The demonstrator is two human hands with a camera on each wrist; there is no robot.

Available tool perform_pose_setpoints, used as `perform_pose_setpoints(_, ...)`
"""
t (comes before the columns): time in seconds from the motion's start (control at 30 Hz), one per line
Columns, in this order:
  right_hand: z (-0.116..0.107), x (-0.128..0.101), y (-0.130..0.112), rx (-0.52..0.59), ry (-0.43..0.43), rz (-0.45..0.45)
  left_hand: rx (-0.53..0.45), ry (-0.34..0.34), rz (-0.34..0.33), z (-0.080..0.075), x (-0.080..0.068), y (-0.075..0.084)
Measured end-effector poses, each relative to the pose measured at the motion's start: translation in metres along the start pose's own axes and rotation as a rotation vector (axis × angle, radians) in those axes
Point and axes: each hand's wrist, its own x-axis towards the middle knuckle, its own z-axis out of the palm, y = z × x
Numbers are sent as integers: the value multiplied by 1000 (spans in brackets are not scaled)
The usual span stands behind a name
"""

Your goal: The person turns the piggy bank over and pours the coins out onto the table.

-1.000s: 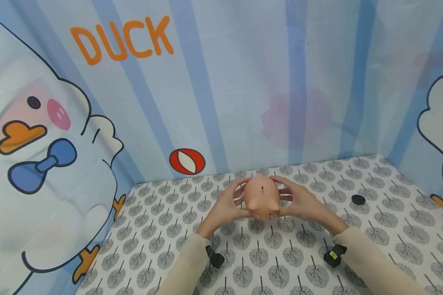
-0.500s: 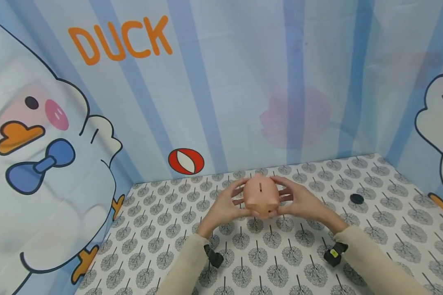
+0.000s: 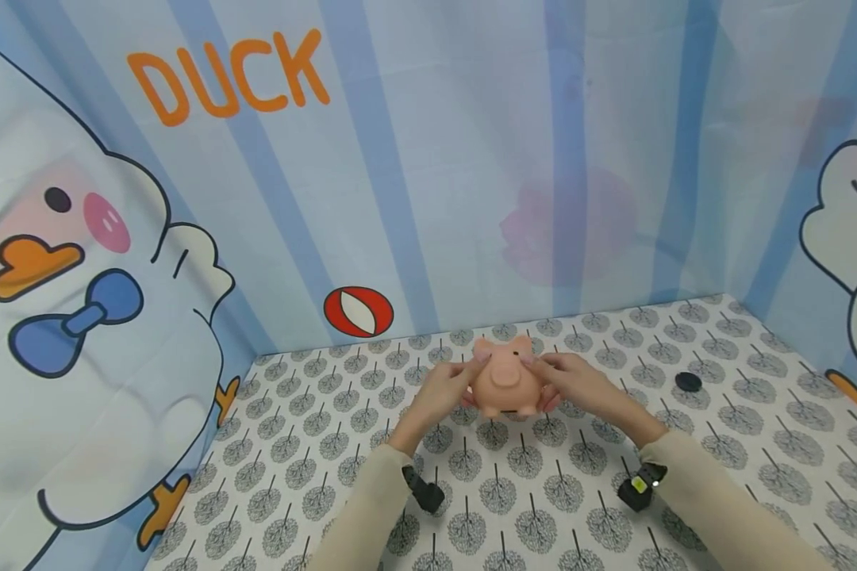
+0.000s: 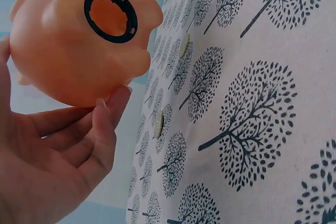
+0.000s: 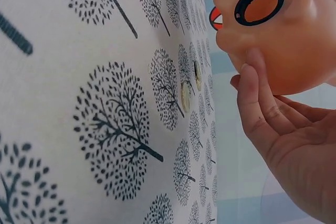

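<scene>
An orange-pink piggy bank [image 3: 505,390] is held off the table between both hands, its snout facing the head camera. The left hand [image 3: 439,390] grips its left side, thumb near one ear. On the opposite side the right hand [image 3: 578,382] grips it, thumb by the eye and fingers underneath. Both wrist views show a round opening with a black ring [image 4: 90,17] in its belly, uncovered. Below the bank, coins [image 5: 185,97] lie on the cloth; in the left wrist view a coin [image 4: 159,124] shows nearly edge-on.
A round black lid [image 3: 689,381] lies on the table to the right of the hands. The tree-patterned tablecloth [image 3: 314,468] covers the tabletop. A hanging curtain [image 3: 457,198] with duck prints stands behind and at both sides.
The piggy bank has turned in the hands: its slotted back faced the head camera before, and its snout faces it now. Both thumbs have moved up with it. The black lid stays in place.
</scene>
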Motion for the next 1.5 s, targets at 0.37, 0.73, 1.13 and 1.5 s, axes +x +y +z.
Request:
perform_pose_setpoints(0.37, -1, -4, 4, 5, -10, -13, -112, -91, 59, -2, -3, -6)
perform_pose_setpoints(0.73, -5, -8, 9, -26, -2, -105, -106, -100, 132, -10, -9, -6)
perform_pose_setpoints(1.13, 5, -4, 18, 44, -17, -176, -214, -67, 189, -11, -11, -16)
perform_pose_setpoints(1.5, 6, -2, 14, 26, 2, -218, -304, -74, 198, -10, -11, -18)
